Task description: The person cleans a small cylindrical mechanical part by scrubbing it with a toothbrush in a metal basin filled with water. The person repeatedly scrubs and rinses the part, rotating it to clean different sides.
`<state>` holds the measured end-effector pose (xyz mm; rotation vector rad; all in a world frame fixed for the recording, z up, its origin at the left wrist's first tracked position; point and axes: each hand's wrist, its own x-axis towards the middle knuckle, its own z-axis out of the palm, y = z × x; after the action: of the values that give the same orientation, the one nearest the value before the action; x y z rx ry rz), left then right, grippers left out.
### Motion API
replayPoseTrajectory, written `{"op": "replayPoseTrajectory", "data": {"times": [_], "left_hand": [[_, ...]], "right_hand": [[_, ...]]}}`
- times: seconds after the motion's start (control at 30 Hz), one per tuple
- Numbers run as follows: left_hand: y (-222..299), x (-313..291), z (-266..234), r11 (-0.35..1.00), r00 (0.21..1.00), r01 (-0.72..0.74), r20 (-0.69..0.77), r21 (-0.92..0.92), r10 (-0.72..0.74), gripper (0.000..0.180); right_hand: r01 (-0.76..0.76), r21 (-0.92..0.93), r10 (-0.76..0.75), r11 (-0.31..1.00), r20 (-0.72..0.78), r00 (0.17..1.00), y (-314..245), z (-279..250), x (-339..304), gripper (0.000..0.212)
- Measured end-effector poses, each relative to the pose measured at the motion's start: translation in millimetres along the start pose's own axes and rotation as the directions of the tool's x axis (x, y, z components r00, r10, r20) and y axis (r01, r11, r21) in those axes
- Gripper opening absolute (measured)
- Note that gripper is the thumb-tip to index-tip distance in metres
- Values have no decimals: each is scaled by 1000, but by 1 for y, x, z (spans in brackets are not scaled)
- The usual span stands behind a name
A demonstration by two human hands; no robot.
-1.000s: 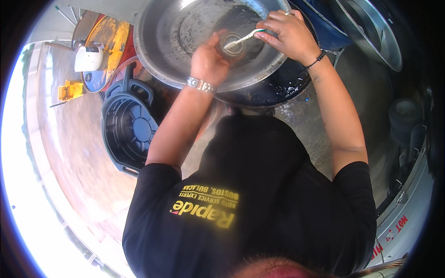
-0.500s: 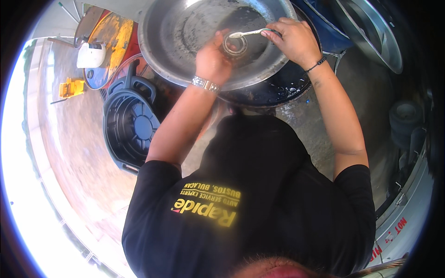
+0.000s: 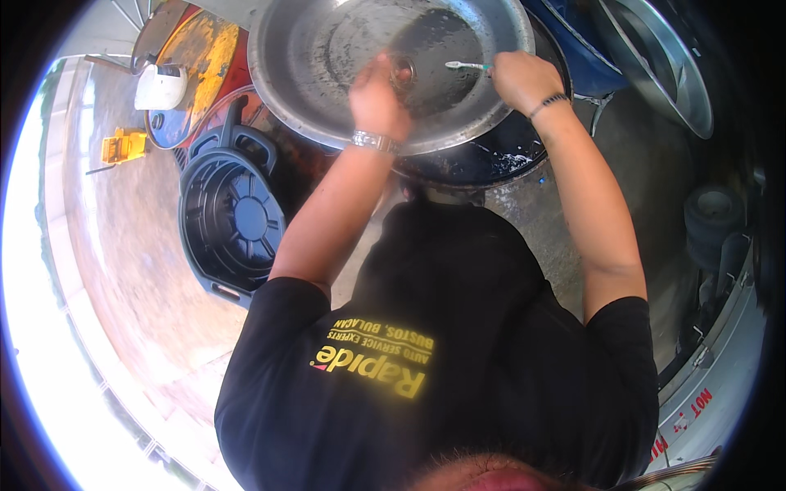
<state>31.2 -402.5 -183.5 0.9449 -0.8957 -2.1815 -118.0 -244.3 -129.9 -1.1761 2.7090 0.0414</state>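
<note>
My left hand (image 3: 379, 100), blurred by motion, is closed on a small metal ring (image 3: 403, 72) over the wide metal basin (image 3: 288, 102). The ring's far side is smeared and partly covered by my fingers. My right hand (image 3: 526, 80) grips a toothbrush (image 3: 468, 65) by its handle at the basin's right rim. The brush head points left toward the ring, and a gap separates the two. Dark liquid covers part of the basin's bottom.
The basin rests above a black drum top (image 3: 483, 170). A dark grey drain pan (image 3: 233, 217) stands at the left, near a yellow-stained drum (image 3: 205, 65) carrying a white container (image 3: 160, 87). A second metal basin (image 3: 696, 90) leans at the right, above dark wheels (image 3: 714, 213).
The toothbrush has come away from the ring and moved right with my right hand. My left hand has shifted slightly, still holding the ring, which now looks blurred.
</note>
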Motion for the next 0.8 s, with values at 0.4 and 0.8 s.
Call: {"op": "replayPoseTrajectory", "data": {"times": [0.4, 0.8], "left_hand": [[22, 4, -23, 970, 985, 162, 94, -181, -146, 26], [25, 10, -19, 932, 971, 230, 126, -281, -202, 19]], "right_hand": [[122, -293, -67, 948, 189, 980, -20, 42, 48, 32], [201, 779, -176, 593, -119, 977, 21, 34, -25, 26]]}}
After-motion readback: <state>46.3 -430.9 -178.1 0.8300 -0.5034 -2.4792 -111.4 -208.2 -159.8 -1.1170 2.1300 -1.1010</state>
